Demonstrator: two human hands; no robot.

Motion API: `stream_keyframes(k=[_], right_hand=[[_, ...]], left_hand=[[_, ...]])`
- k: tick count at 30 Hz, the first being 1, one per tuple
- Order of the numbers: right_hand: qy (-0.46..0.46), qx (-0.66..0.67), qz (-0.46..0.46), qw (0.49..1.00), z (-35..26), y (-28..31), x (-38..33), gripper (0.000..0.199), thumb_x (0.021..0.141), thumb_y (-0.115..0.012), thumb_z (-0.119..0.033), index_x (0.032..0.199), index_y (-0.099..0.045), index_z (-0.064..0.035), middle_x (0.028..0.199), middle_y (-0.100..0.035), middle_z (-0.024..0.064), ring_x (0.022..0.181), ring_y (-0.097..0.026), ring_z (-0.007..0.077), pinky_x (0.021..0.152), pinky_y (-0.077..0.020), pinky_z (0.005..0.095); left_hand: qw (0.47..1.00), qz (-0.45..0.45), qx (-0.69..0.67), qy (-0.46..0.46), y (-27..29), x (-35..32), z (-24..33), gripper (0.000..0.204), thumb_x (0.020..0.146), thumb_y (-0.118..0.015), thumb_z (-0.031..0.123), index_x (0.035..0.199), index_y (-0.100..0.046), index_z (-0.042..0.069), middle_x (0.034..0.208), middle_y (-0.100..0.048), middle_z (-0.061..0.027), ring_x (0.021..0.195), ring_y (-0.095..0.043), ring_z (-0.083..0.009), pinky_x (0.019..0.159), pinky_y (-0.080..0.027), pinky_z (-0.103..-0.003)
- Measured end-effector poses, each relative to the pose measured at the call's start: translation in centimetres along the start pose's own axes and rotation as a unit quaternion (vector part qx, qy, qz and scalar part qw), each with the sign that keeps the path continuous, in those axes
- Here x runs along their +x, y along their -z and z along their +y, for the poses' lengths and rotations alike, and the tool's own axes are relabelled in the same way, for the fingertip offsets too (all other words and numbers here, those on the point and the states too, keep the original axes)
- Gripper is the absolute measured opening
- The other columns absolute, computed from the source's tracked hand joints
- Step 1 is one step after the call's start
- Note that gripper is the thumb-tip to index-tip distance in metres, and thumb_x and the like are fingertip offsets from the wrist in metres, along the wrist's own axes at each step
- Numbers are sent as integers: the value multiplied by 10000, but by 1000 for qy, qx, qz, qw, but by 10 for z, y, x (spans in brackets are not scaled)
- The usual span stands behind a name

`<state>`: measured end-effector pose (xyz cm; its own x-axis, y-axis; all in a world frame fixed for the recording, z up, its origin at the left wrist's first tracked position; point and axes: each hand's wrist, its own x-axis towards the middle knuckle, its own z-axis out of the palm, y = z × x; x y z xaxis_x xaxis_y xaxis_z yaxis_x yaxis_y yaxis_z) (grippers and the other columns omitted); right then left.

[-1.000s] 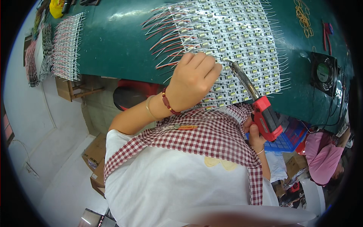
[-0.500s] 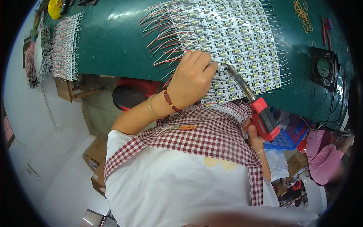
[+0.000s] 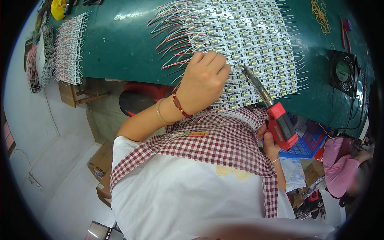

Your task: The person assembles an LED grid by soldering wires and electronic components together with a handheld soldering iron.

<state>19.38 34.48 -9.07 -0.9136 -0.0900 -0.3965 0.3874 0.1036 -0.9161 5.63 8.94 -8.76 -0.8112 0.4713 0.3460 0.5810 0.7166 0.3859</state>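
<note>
A panel of small white circuit boards (image 3: 262, 50) lies on the green table, with rows of yellowish components. Red, white and black wires (image 3: 170, 40) fan out from its left side, and thin white ones from its right. My left hand (image 3: 204, 80) is closed over the lower left of the panel, fingers curled and thumb pressed in; whatever it pinches is hidden under it. In my right hand (image 3: 271, 147), at the table's near edge, is a red and black soldering gun (image 3: 281, 126). Its metal barrel slants up left, the tip over the boards just right of my left hand.
Another wired panel (image 3: 70, 50) lies at the table's left end. To the right are a black fan (image 3: 343, 72), red-handled pliers (image 3: 345, 36) and rubber bands (image 3: 319, 16). A blue basket (image 3: 306, 142) sits below the right edge, near a person in pink (image 3: 340, 166).
The soldering gun's tip has shifted slightly right, a little farther from my left fingers. My left hand stays nearly in place over the panel.
</note>
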Motion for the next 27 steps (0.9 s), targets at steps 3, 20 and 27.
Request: stream_keyframes(k=[3, 20, 27], right_hand=[[10, 4, 5, 1000, 15, 6, -5, 302, 880, -622, -286, 973, -607, 1, 824, -599, 49, 770, -554, 156, 716, -443, 299], [38, -123, 5, 992, 24, 5, 0, 457, 869, -579, -465, 823, -545, -12, 687, -513, 27, 606, -477, 103, 535, -370, 249], [50, -1, -17, 999, 7, 4, 2, 549, 878, -600, -427, 1172, -489, 23, 739, -535, 52, 600, -480, 116, 532, -401, 262]], left_hand=[[1000, 4, -6, -7, -2, -1, -2, 186, 638, -616, -8, 816, -636, 39, 737, -469, -54, 718, -497, -226, 663, -390, -340], [999, 16, -33, 11, -4, -4, -3, 215, 642, -599, -36, 845, -633, 25, 733, -448, -68, 708, -485, -236, 662, -414, -346], [1000, 4, -27, 13, -3, -5, -3, 201, 643, -604, -28, 836, -629, 23, 747, -453, -75, 716, -485, -241, 666, -406, -352]])
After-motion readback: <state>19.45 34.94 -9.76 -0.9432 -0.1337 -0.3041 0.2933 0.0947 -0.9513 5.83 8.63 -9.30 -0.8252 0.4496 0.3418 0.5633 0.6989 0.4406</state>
